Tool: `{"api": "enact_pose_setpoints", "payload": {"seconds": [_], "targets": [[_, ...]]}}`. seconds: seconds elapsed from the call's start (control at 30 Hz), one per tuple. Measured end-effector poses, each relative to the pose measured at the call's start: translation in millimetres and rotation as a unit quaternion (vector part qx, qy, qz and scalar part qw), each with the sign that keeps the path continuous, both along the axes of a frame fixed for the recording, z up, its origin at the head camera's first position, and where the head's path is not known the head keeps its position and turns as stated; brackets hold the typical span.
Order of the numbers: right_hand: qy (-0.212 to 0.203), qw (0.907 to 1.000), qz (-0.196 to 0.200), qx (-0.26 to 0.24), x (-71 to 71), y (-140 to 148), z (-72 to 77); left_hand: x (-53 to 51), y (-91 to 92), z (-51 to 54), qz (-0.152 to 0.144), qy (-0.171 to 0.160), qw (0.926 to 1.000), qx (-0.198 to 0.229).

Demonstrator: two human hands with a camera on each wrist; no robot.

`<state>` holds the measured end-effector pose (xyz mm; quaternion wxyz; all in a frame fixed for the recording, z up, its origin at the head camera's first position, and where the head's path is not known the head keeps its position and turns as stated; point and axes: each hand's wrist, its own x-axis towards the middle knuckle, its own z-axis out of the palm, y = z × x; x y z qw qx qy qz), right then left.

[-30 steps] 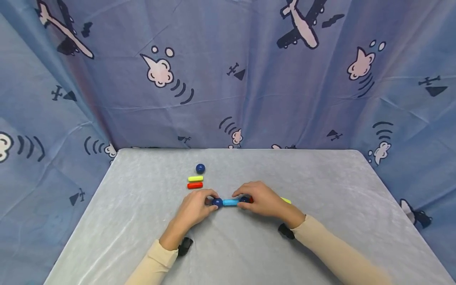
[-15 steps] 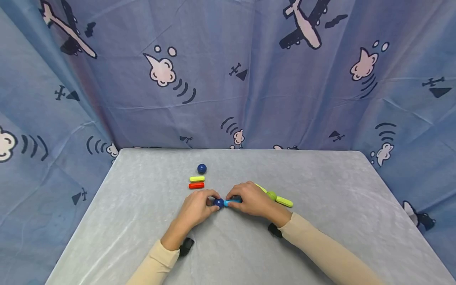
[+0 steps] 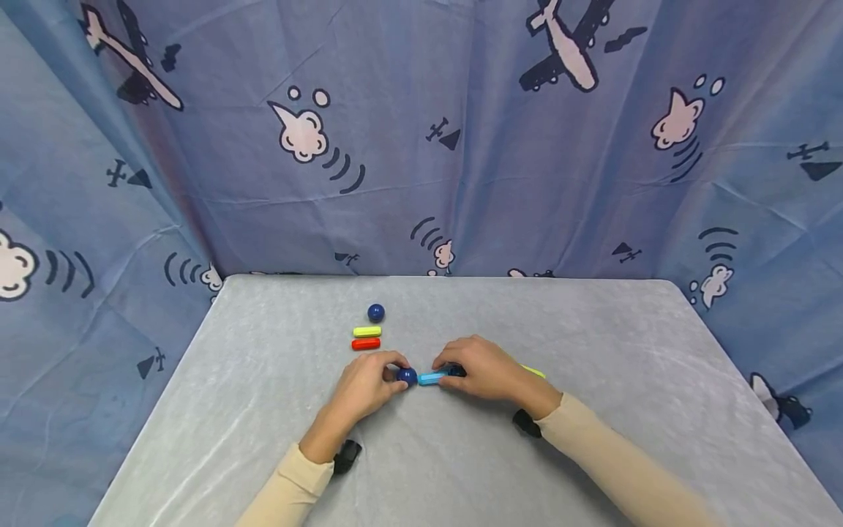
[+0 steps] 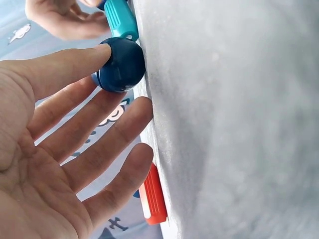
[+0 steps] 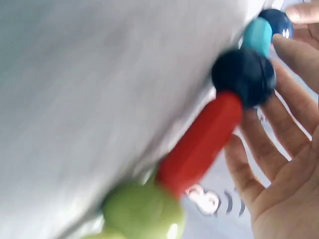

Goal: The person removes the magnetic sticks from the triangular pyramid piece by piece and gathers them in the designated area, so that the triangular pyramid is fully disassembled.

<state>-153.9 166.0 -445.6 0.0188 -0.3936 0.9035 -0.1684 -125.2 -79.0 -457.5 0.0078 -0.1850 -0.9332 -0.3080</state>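
Observation:
My left hand (image 3: 364, 382) pinches a dark blue ball (image 3: 407, 377) between thumb and fingers, its other fingers spread in the left wrist view. A light blue ribbed rod (image 3: 430, 378) lies against that ball or very close to it; whether they are joined I cannot tell. At the rod's other end, my right hand (image 3: 486, 369) grips a second dark blue ball (image 5: 241, 74) with thumb and fingers. From this ball a red rod (image 5: 202, 142) runs to a green ball (image 5: 144, 211) in the right wrist view. The right hand hides these two in the head view.
Beyond the left hand, a loose dark blue ball (image 3: 376, 313), a yellow rod (image 3: 367, 331) and a red rod (image 3: 366, 343) lie on the grey-covered table (image 3: 276, 322). Part of a yellow-green rod (image 3: 533, 371) shows behind the right wrist. A patterned blue curtain (image 3: 382, 146) surrounds the table.
The right hand moved left over the light blue rod, then back right, uncovering the rod and hiding the green ball again. The left hand stays on its ball. The head view shifted slightly.

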Motion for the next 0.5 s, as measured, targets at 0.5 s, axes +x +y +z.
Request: {"api": "enact_pose_setpoints", "payload": {"seconds": [0.5], "targets": [[-0.044, 0.9989, -0.014, -0.006, 3.0, 44, 8.3, 0.6, 2.1, 1.2, 0.005, -0.017, 0.9998, -0.006]]}}
